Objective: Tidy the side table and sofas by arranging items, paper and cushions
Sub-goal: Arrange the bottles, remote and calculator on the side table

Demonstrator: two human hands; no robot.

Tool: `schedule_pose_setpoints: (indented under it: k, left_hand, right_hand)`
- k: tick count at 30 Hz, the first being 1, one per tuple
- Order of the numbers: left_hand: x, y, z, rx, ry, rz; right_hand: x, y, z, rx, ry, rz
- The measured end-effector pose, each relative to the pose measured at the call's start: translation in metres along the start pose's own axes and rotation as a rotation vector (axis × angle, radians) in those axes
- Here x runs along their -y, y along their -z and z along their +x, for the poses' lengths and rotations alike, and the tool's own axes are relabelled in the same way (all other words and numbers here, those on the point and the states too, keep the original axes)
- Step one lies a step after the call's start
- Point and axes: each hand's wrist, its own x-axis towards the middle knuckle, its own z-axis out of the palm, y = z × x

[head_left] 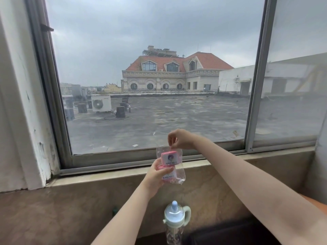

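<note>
A clear plastic bag (180, 175) with two small pink boxes (171, 157) stacked inside is held up in front of the window sill. My left hand (156, 175) grips the bag and the lower pink box from the left side. My right hand (179, 138) pinches the bag's top edge from above, fingers pointing down.
A baby bottle with a pale green lid, blue spout and side handle (176, 216) stands below my hands on a dark surface. A marble window sill (106, 175) runs across, with a large window (150, 85) behind it. The white wall (21, 103) is on the left.
</note>
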Motion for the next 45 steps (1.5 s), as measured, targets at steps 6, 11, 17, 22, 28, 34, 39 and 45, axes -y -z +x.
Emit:
schedule_pose_setpoints:
  k: [6,11,17,22,28,34,39,45]
  left_hand:
    - [0.001,0.002,0.0,0.0,-0.026,-0.031]
    - [-0.003,0.001,-0.001,0.016,0.017,0.015]
    - [-0.013,0.008,-0.002,-0.055,0.023,0.073]
    - [-0.02,0.013,0.0,-0.094,-0.036,-0.034]
    - [-0.021,0.016,0.001,-0.002,-0.017,-0.016]
    - [-0.033,0.013,-0.003,-0.218,0.012,-0.027]
    - [-0.034,0.024,-0.005,-0.47,-0.088,-0.073]
    - [-0.03,0.039,-0.014,-0.469,-0.038,-0.181]
  right_hand:
    - [-0.001,-0.003,0.002,0.08,-0.072,-0.117]
    - [0.004,-0.007,0.004,0.082,-0.044,0.001]
    - [-0.004,-0.014,0.005,-0.053,0.001,0.22]
    - [-0.008,-0.026,0.005,-0.13,-0.232,0.6]
    - [-0.003,-0.055,-0.001,-0.058,-0.34,0.968]
    - [-0.003,-0.08,0.01,-0.16,-0.36,0.997]
    - [-0.001,-0.097,0.009,-0.241,-0.303,1.104]
    - [-0.009,-0.118,0.011,-0.272,-0.322,1.251]
